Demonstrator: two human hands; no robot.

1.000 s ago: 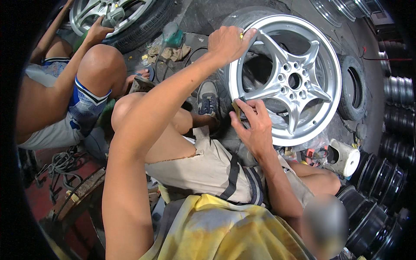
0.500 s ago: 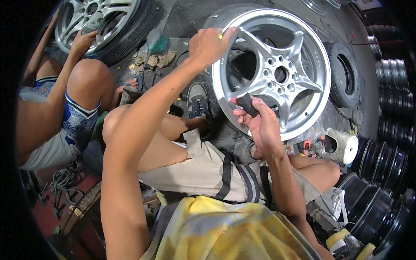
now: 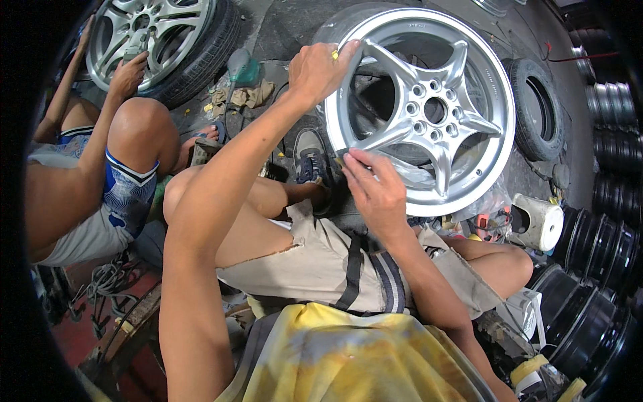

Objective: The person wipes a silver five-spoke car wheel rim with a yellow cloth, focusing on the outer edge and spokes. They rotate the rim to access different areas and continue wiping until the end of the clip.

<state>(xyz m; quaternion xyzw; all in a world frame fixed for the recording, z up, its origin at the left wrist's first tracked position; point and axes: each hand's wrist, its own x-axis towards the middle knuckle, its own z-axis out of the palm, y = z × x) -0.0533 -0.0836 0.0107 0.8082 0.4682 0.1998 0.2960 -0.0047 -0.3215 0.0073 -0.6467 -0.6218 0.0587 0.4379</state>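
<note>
Left hand [image 3: 316, 72] grips wheel [image 3: 439, 151]; right hand [image 3: 376, 193] — dark pad [image 3: 342, 154] at its edge

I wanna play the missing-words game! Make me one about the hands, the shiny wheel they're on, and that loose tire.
Higher in the picture than the right hand, the person's ____ hand holds the silver wheel.
That wheel's star shape has ____ points.
The loose black tire lies to its ____.

Missing words: left; five; right.
</note>
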